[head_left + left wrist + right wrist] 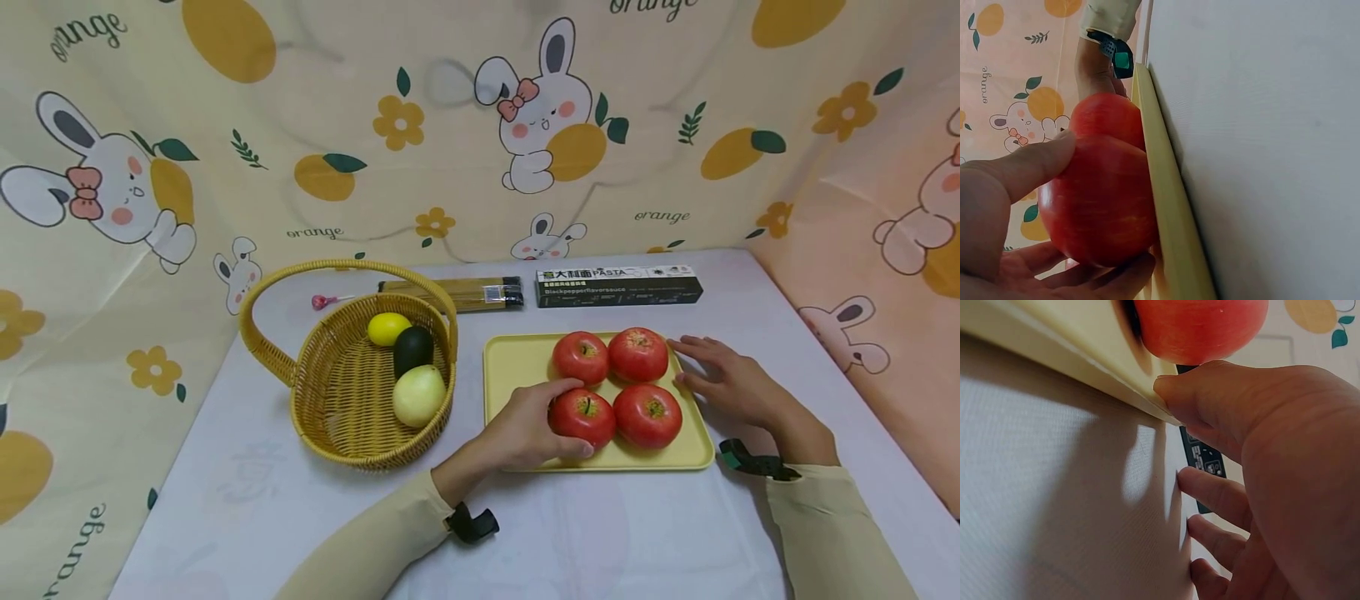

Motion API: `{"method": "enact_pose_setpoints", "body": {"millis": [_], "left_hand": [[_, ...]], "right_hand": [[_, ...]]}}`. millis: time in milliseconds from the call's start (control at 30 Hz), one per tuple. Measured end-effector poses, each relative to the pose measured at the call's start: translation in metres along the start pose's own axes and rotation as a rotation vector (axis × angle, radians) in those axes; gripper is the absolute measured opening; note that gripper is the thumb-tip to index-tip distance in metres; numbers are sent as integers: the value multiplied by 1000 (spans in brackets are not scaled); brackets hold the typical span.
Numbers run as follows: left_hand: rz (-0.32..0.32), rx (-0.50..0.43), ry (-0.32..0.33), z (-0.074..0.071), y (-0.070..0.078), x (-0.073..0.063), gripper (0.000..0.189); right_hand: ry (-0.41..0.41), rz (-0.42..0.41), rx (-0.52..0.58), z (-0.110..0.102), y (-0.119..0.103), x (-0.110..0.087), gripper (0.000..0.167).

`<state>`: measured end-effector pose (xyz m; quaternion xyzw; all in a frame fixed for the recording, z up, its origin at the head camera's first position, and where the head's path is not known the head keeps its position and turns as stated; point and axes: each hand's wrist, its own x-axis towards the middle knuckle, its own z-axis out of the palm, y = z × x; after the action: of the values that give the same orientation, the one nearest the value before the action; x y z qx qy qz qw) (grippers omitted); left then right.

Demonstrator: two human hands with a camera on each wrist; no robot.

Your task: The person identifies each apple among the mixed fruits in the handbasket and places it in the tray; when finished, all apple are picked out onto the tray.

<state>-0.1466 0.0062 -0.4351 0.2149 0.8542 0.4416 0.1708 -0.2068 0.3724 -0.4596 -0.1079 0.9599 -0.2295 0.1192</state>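
Note:
Several red apples stand in two rows on a yellow tray (517, 354). My left hand (525, 425) grips the front left apple (582, 418), thumb on its near side and fingers round its far side. In the left wrist view this apple (1100, 200) sits low against the tray's rim. Beside it is the front right apple (648, 416); behind are the back left apple (581, 358) and back right apple (638, 354). At the tray's right edge rests my right hand (738, 387), fingers extended and spread, thumb at the rim in the right wrist view.
Left of the tray stands a wicker basket (337, 450) with a tall handle, holding a lemon (388, 329), a dark green avocado-like fruit (413, 352) and a pale round fruit (419, 397). Behind lie packed pasta (465, 293), a black pasta box (618, 287) and a small pink item (324, 302).

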Motion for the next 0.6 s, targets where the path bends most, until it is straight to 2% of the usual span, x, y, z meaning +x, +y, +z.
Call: {"method": "enact_pose_setpoints", "body": {"millis": [333, 500, 600], "left_hand": [[13, 38, 13, 3, 1, 4, 87], [42, 75, 15, -4, 0, -4, 97], [55, 57, 29, -14, 1, -16, 93]], "right_hand": [[-2, -9, -2, -1, 3, 2, 78], [-3, -14, -16, -2, 3, 5, 77], [-18, 24, -12, -4, 1, 3, 83]]}}
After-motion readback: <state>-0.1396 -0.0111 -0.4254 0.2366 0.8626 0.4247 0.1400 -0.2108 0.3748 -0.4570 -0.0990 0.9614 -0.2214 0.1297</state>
